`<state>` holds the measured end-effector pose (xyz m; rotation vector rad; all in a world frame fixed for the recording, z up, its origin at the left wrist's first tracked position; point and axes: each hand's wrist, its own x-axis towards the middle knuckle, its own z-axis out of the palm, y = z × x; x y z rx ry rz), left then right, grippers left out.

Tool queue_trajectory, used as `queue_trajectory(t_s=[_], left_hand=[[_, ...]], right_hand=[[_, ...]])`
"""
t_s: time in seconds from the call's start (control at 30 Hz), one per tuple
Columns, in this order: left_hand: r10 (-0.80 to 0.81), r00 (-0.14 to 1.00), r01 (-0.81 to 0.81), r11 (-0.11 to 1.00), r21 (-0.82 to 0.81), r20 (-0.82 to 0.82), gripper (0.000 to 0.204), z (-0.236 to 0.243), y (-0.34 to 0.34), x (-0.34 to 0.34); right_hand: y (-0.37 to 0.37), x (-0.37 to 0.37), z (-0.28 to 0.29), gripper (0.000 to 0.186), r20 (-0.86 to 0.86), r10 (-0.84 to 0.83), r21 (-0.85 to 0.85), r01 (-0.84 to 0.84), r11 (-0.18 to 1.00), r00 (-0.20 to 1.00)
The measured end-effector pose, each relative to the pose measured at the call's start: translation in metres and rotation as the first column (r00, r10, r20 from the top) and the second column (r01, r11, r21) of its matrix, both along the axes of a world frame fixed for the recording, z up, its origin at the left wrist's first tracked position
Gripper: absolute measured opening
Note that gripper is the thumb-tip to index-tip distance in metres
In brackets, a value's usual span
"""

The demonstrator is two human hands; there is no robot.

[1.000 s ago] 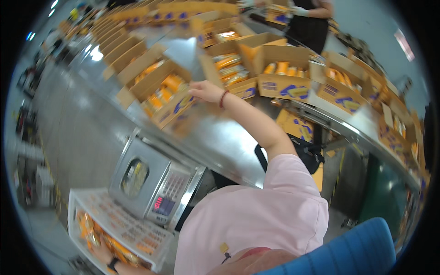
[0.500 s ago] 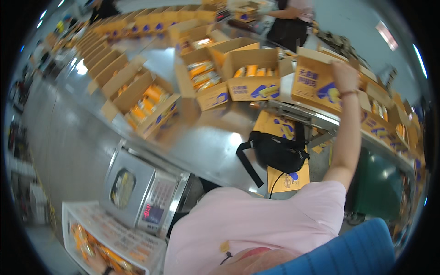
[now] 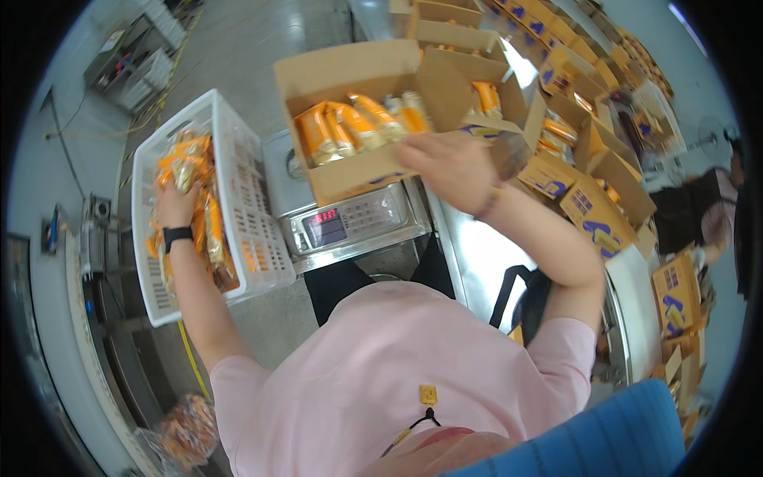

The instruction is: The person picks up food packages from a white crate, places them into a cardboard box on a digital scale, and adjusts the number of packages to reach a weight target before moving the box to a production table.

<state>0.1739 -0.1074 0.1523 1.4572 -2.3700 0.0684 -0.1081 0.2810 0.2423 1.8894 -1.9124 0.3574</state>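
Note:
My left hand (image 3: 176,205), a dark band at its wrist, reaches into a white plastic basket (image 3: 253,179) full of orange-and-clear snack packets. Its fingers close on a packet (image 3: 187,168) at the top of the pile; the fingertips are partly hidden. To the right, my right hand (image 3: 455,165) grips the near right corner of an open cardboard box (image 3: 350,189). Several orange packets (image 3: 350,127) stand in a row inside that box. Beneath it is a metal weighing scale (image 3: 350,221) with a lit red display, its pan mostly covered by the box.
Right of the scale runs a shiny metal table (image 3: 485,238) with a black bag (image 3: 531,302) at its near edge. More open boxes of packets (image 3: 556,131) crowd its far part. Another person (image 3: 703,203) stands at the far right. A bag of packets (image 3: 189,429) lies low at the left.
The view has swung left toward the basket and scale. My right hand has left a box on the far right and now holds the box over the scale. My left hand stays in the basket.

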Motion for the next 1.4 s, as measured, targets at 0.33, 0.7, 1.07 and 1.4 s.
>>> queue_trajectory(t_s=[0.33, 0.7, 1.07, 1.4], left_hand=[[-0.085, 0.996, 0.082, 0.978, -0.190, -0.010, 0.077, 0.014, 0.015, -0.004], [-0.206, 0.976, 0.209, 0.978, -0.028, 0.074, 0.067, 0.012, 0.019, -0.007], [-0.195, 0.979, 0.204, 0.960, -0.193, 0.063, 0.068, 0.013, 0.016, -0.010], [-0.907, -0.057, 0.995, -0.015, 0.102, 0.418, 0.037, 0.023, 0.206, -0.233]], right_hand=[[-0.031, 0.008, -0.109, 0.056, 0.128, 0.131, -0.217, -0.101, 0.971, 0.983], [0.054, -0.009, -0.281, 0.087, 0.924, -0.356, 0.266, 0.431, 0.862, 0.142], [-0.097, 0.031, -0.163, 0.033, 0.410, 0.219, -0.188, 0.153, 0.970, -0.886], [0.014, 0.066, -0.115, 0.030, 0.676, 0.447, -0.182, 0.455, 0.871, -0.586]])
